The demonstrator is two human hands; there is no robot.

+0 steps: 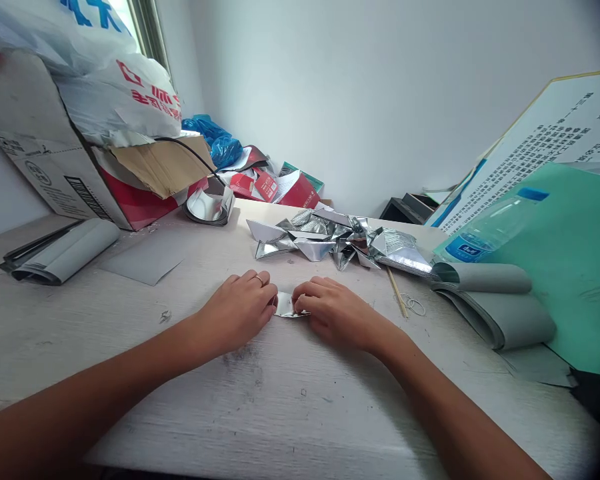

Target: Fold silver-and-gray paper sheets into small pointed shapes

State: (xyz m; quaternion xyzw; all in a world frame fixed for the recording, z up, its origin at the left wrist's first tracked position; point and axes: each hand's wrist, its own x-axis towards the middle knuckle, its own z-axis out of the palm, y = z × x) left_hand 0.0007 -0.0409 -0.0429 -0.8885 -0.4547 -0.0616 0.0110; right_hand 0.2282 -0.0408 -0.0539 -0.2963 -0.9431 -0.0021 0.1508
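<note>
1. Silver foil piece (286, 305) is held between the two hands, low over the middle of the pale tabletop (290, 427), with its shiny middle left uncovered

2. Its left end is pinched by the left hand (243, 307), the thumb and bent fingers drawn together there; a ring (259, 279) is worn on one finger

3. Its right end is gripped by the right hand (337, 311), whose fingers are curled over the foil; the exact contact of the fingertips is partly hidden

4. Just beyond the hands, a heap of folded silver foil (316, 249) is spread across the tabletop

5. To the right, a thin wooden stick (397, 293) is laid beside pale looped bands (414, 305)

6. Farther right, folded grey sheets (525, 323) are stacked near a clear bottle (500, 223) with a blue cap, by which part of a green board (575, 287) is overlapped

7. On the left, a flat grey sheet (143, 259) is set near a grey folded bundle (77, 248)

8. At the back left, a cardboard box (55, 167) is topped by white plastic bags (125, 100), and red packaging (297, 189) is piled near the wall (330, 100)
</note>
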